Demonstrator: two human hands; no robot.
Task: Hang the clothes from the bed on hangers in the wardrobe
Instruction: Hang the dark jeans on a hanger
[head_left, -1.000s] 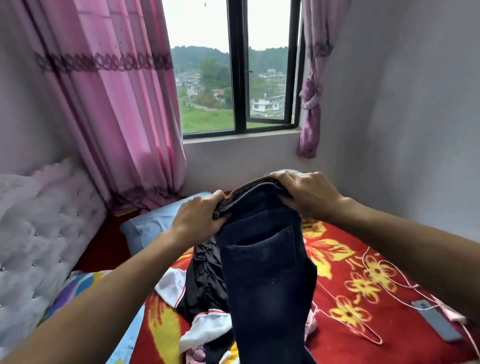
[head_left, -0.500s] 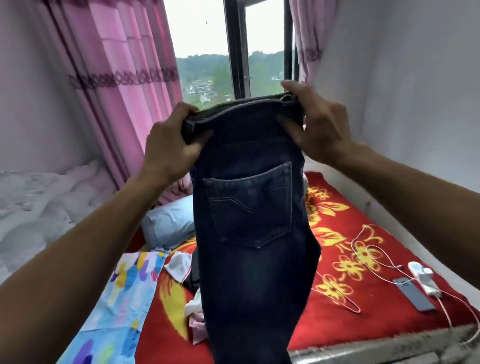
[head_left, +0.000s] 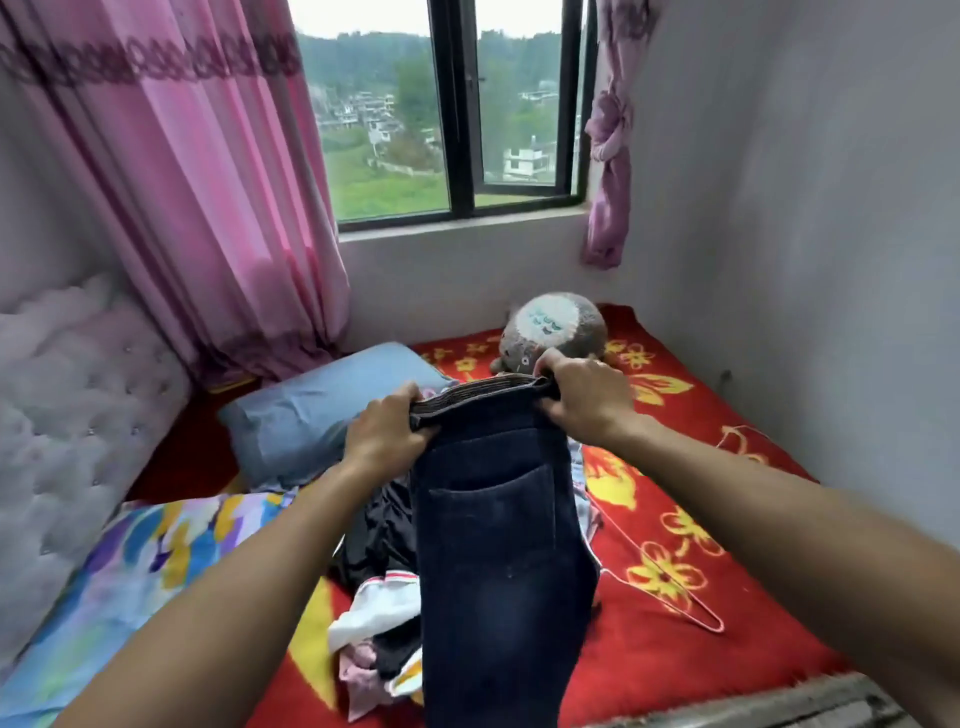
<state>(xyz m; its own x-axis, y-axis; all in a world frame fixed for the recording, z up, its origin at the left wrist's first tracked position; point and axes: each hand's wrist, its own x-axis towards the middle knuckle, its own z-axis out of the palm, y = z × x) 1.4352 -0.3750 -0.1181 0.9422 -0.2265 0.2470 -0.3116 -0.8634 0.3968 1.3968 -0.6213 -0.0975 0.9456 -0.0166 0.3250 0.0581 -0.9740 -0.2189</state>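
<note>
While left hand (head_left: 384, 436) and right hand (head_left: 587, 400) pinch the waistband (head_left: 483, 397) | jeans (head_left: 504, 571) hang lengthwise | legs down

No text, label, brand, number or sign can be read; the inner waistband at the 12 o'clock end of the dark blue denim jeans (head_left: 498, 545) is too blurred to tell.

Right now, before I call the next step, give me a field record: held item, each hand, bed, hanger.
held item: dark blue jeans, held up by the waistband
left hand: grips the waistband's left end
right hand: grips the waistband's right end
on bed: pile of clothes, black and white garments among them
hanger: pink wire hanger lying on the red floral blanket, right of the jeans, untouched
wardrobe: not in view
</note>
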